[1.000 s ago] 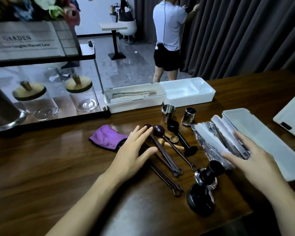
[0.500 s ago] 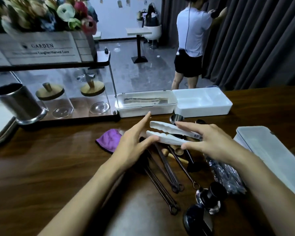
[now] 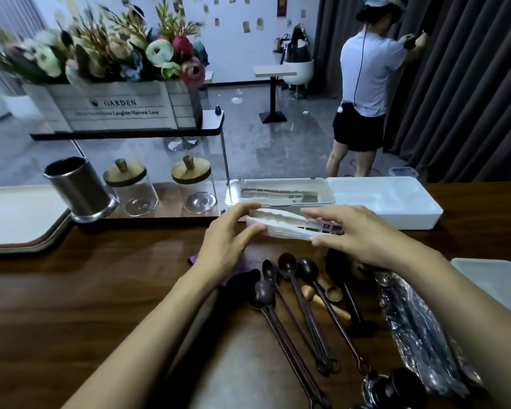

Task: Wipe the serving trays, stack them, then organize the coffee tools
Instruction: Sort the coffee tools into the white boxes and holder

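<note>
Trays: stacked at left, apparently done. White tongs: your left hand and right hand each pinch an end. Spoons: loose, yet to sort.

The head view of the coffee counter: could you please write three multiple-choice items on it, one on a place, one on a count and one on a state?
1. Where does the steel cup stand?
A. left of the glass jars
B. between the jars
C. on the floor

2. How many glass jars have wooden lids?
A. one
B. two
C. four

3. The white tongs are:
A. lying loose and untouched
B. held between the left hand and the right hand
C. standing in the steel cup

Answers:
1 A: the cup stands to the left of both jars.
2 B: two lidded jars stand side by side behind the glass.
3 B: each hand pinches one end of the tongs.
</note>
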`<state>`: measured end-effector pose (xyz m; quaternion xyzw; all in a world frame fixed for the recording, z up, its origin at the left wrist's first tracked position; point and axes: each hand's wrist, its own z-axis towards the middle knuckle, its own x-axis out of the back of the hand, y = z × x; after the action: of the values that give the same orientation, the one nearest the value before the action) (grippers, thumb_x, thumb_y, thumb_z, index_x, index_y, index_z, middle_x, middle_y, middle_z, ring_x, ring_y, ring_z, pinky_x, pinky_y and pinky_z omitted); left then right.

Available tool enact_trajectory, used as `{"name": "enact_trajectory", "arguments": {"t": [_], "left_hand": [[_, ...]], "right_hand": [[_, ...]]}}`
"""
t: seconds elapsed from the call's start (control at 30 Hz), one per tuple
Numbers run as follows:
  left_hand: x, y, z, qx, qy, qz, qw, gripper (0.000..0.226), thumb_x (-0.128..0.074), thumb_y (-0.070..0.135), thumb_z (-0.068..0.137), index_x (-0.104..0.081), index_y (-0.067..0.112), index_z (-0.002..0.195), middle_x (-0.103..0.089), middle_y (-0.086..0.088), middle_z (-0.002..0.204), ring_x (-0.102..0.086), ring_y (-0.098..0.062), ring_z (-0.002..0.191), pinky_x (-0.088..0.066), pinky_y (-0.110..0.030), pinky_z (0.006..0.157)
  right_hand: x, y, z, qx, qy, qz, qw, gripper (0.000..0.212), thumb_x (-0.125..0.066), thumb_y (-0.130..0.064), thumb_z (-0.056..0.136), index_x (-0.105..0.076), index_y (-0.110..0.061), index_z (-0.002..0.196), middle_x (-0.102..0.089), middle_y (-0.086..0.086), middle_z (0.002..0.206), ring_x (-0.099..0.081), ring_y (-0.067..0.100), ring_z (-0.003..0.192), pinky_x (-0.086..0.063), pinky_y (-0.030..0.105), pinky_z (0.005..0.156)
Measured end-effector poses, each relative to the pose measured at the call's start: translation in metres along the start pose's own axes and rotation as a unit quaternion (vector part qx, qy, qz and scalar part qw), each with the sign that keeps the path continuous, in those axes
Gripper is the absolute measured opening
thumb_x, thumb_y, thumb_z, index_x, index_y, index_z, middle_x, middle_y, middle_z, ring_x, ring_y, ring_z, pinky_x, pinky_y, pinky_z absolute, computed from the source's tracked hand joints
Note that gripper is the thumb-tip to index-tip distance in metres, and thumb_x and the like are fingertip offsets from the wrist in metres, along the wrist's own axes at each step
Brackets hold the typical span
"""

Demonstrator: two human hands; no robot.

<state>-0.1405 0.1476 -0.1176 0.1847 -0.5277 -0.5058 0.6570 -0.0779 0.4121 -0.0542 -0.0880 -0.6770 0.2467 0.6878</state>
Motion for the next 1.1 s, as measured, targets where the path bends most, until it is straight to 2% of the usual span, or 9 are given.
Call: {"name": "enact_trajectory", "arguments": {"t": [0.13, 0.27, 0.33, 0.4, 0.47, 0.53, 0.67, 0.97, 1.1], "left_hand": [[0.001, -0.013, 0.018, 0.014, 0.014, 0.01, 1.0, 0.034, -0.073, 0.045, 0.089, -0.064, 0.038, 0.122, -0.067, 0.022, 0.112, -0.062, -0.003, 0.107, -0.05, -0.04, 0.099], [0.005, -0.025, 0.032, 0.009, -0.006, 0.065, 0.998, 0.055, -0.073, 0.046, 0.091, -0.055, 0.034, 0.141, -0.062, 0.014, 0.135, -0.055, -0.003, 0.125, -0.045, -0.032, 0.106], [0.009, -0.034, 0.039, 0.008, -0.012, 0.13, 0.991, 0.058, -0.07, 0.043, 0.094, -0.052, 0.028, 0.147, -0.06, 0.009, 0.138, -0.055, -0.009, 0.124, -0.045, -0.03, 0.101], [0.012, -0.044, 0.047, -0.005, -0.017, 0.2, 0.98, 0.054, -0.067, 0.038, 0.096, -0.053, 0.024, 0.147, -0.06, 0.003, 0.136, -0.059, -0.019, 0.116, -0.048, -0.035, 0.094], [0.013, -0.053, 0.056, -0.023, -0.023, 0.233, 0.972, 0.05, -0.068, 0.031, 0.097, -0.057, 0.021, 0.144, -0.062, 0.0, 0.134, -0.063, -0.023, 0.106, -0.052, -0.041, 0.089], [0.014, -0.061, 0.064, -0.034, -0.022, 0.249, 0.968, 0.048, -0.069, 0.027, 0.097, -0.059, 0.021, 0.143, -0.062, -0.002, 0.136, -0.065, -0.024, 0.108, -0.054, -0.039, 0.089], [0.013, -0.075, 0.075, -0.032, -0.01, 0.251, 0.967, 0.043, -0.068, 0.022, 0.098, -0.062, 0.022, 0.14, -0.062, -0.002, 0.141, -0.062, -0.026, 0.123, -0.052, -0.036, 0.092], [0.016, -0.097, 0.08, -0.03, -0.011, 0.218, 0.975, 0.03, -0.064, 0.029, 0.1, -0.072, 0.02, 0.128, -0.064, 0.003, 0.138, -0.064, -0.016, 0.12, -0.051, -0.029, 0.1], [0.016, -0.098, 0.081, -0.031, 0.009, 0.211, 0.977, 0.027, -0.064, 0.031, 0.1, -0.074, 0.022, 0.124, -0.067, 0.004, 0.135, -0.063, -0.012, 0.12, -0.043, -0.017, 0.096]], "right_hand": [[0.002, 0.004, 0.03, -0.017, 0.014, -0.036, 0.999, 0.056, -0.075, -0.041, 0.087, -0.055, -0.044, 0.139, -0.063, -0.005, 0.136, -0.056, 0.019, 0.123, -0.042, 0.029, 0.089], [0.007, 0.015, 0.054, -0.018, 0.026, -0.038, 0.999, 0.05, -0.076, -0.038, 0.087, -0.06, -0.043, 0.134, -0.066, -0.006, 0.124, -0.058, 0.016, 0.118, -0.039, 0.026, 0.083], [0.008, 0.024, 0.061, -0.023, 0.044, -0.031, 0.998, 0.048, -0.076, -0.036, 0.087, -0.061, -0.043, 0.133, -0.067, -0.01, 0.124, -0.058, 0.012, 0.118, -0.038, 0.023, 0.085], [0.008, 0.035, 0.067, -0.033, 0.058, -0.026, 0.997, 0.049, -0.077, -0.034, 0.086, -0.061, -0.043, 0.132, -0.068, -0.011, 0.122, -0.06, 0.01, 0.117, -0.039, 0.023, 0.087], [0.007, 0.046, 0.07, -0.048, 0.063, -0.018, 0.997, 0.05, -0.078, -0.032, 0.086, -0.061, -0.041, 0.132, -0.069, -0.012, 0.12, -0.06, 0.01, 0.117, -0.039, 0.023, 0.088], [0.007, 0.054, 0.072, -0.058, 0.064, -0.012, 0.996, 0.052, -0.078, -0.03, 0.086, -0.061, -0.039, 0.133, -0.069, -0.012, 0.12, -0.06, 0.01, 0.118, -0.04, 0.025, 0.09], [0.006, 0.063, 0.075, -0.065, 0.064, -0.004, 0.996, 0.054, -0.078, -0.03, 0.086, -0.059, -0.041, 0.135, -0.069, -0.014, 0.122, -0.06, 0.008, 0.119, -0.04, 0.025, 0.093], [0.003, 0.077, 0.073, -0.075, 0.056, 0.007, 0.996, 0.056, -0.076, -0.035, 0.087, -0.055, -0.049, 0.136, -0.068, -0.015, 0.125, -0.058, 0.009, 0.122, -0.04, 0.028, 0.096], [0.006, 0.072, 0.067, -0.063, 0.048, 0.021, 0.997, 0.055, -0.075, -0.037, 0.087, -0.054, -0.053, 0.135, -0.067, -0.019, 0.125, -0.057, 0.006, 0.122, -0.042, 0.03, 0.099]]}}
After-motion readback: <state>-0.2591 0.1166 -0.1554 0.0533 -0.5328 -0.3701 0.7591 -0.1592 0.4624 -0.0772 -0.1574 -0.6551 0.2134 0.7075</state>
